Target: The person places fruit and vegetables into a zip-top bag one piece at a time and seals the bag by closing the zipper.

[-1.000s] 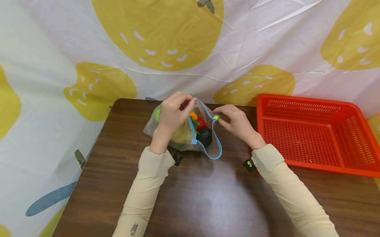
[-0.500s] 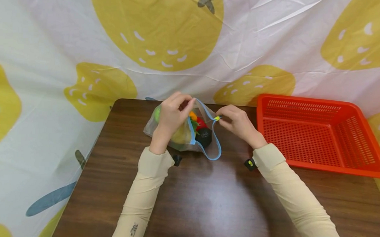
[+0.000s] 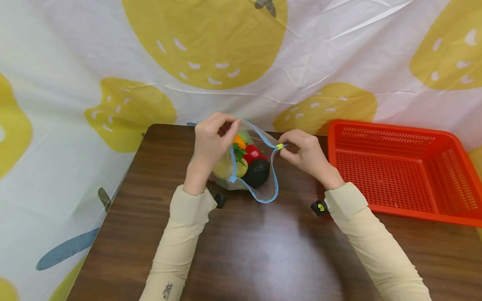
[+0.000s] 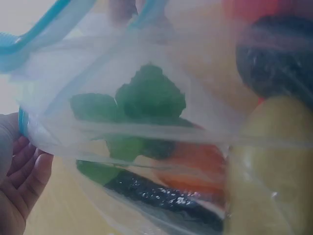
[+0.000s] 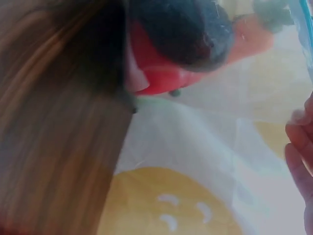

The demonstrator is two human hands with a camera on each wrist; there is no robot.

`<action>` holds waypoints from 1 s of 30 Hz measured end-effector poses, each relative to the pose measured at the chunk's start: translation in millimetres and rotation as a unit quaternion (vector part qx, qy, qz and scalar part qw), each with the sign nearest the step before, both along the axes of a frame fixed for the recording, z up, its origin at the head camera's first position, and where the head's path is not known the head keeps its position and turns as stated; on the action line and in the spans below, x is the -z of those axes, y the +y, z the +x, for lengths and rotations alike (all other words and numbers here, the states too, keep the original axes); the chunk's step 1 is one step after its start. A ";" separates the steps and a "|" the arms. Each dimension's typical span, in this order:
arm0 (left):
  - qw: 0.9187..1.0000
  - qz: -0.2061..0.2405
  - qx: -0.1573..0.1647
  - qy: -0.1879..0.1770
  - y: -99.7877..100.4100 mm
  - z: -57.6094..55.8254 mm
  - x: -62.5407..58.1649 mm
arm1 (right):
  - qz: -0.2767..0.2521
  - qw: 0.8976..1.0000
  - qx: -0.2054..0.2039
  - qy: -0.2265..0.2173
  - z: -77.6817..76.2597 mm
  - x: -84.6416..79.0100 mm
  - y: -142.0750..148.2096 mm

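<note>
A see-through zip bag with light-blue edging (image 3: 264, 200) has its mouth spread between my two hands. My left hand (image 3: 212, 140) pinches the left part of the rim between thumb and fingers. On the opposite side, my right hand (image 3: 306, 154) pinches the rim at a small yellow zip slider (image 3: 280, 146). Inside lie a dark, rough avocado-like item (image 3: 257, 172), a glossy red item (image 3: 252, 152) and an orange item with green leaves (image 3: 239, 153). Through the plastic, the left wrist view shows a pale yellow oblong item (image 4: 271, 181) and a long dark glossy one (image 4: 161, 196).
A red perforated plastic basket (image 3: 381, 176) stands on the right of the brown wooden table (image 3: 270, 257). Close behind the table hangs a white cloth with yellow fruit prints (image 3: 208, 44). Black wrist cameras sit under both beige sleeves.
My left hand has moved left and slightly up with the rim, and my right hand slightly right. The mouth is wider, showing more of the contents. The view has shifted slightly.
</note>
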State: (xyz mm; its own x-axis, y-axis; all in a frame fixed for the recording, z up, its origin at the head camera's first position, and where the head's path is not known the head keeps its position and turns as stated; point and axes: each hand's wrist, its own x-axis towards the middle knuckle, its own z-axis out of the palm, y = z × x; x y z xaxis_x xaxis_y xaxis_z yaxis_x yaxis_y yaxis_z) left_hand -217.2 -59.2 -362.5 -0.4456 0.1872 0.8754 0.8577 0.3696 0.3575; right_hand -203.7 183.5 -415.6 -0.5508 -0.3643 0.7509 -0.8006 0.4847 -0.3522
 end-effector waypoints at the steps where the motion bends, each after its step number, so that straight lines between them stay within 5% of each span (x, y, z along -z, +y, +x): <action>1: 1.000 0.002 -0.001 -0.004 -1.4 0.4 -1.7 | -0.006 1.000 0.002 -0.001 1.2 -3.1 -0.6; 11: 0.999 -0.001 0.005 -0.045 -14.5 3.2 -13.2 | -0.069 0.996 0.057 -0.013 17.0 -29.8 -4.1; 16: 0.993 0.004 0.033 -0.115 -20.7 13.4 -16.5 | -0.115 0.987 0.108 -0.023 27.3 -43.4 -8.6; 21: 0.967 0.043 0.101 -0.230 -38.1 36.9 -9.5 | -0.151 0.976 0.150 -0.050 32.4 -55.0 -13.0; 24: 0.950 0.042 0.124 -0.282 -54.9 62.4 -4.5 | -0.158 0.970 0.171 -0.063 32.6 -58.5 -14.0; 26: 0.949 0.025 0.119 -0.292 -65.3 78.9 4.3 | -0.163 0.968 0.180 -0.069 32.8 -60.1 -14.4; 30: 0.963 -0.037 0.072 -0.259 -66.8 101.5 21.7 | -0.178 0.963 0.189 -0.075 33.2 -63.3 -13.9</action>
